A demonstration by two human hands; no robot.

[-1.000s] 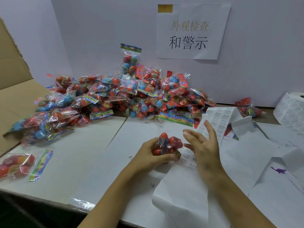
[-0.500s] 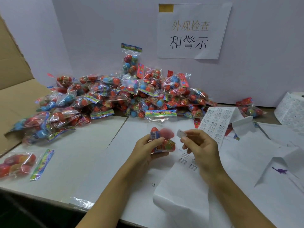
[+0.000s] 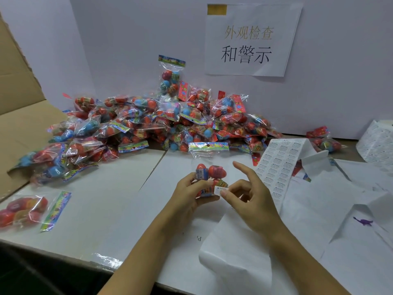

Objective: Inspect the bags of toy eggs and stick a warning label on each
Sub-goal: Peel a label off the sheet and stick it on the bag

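My left hand (image 3: pixel 187 192) grips a clear bag of toy eggs (image 3: pixel 209 173), red eggs with coloured bands, held upright above the table, its header card (image 3: pixel 208 146) pointing away from me. My right hand (image 3: pixel 248 196) presses a small white warning label (image 3: pixel 221 190) against the bag's lower right side with thumb and middle finger, index finger raised. A long sheet of warning labels (image 3: pixel 278 167) lies just right of my hands. A big pile of egg bags (image 3: pixel 148 128) fills the back of the table.
One bag of eggs (image 3: pixel 23 211) lies alone at the front left. A cardboard box flap (image 3: pixel 19 116) stands at the left. Loose white backing paper (image 3: pixel 319 209) covers the right side. Another label stack (image 3: pixel 376 143) and another egg bag (image 3: pixel 325 141) sit far right. A paper sign (image 3: pixel 248 39) hangs on the wall.
My right hand peeled a label off the sheet, carried it to the bag and now presses it on. My left hand raised and turned the bag upright.
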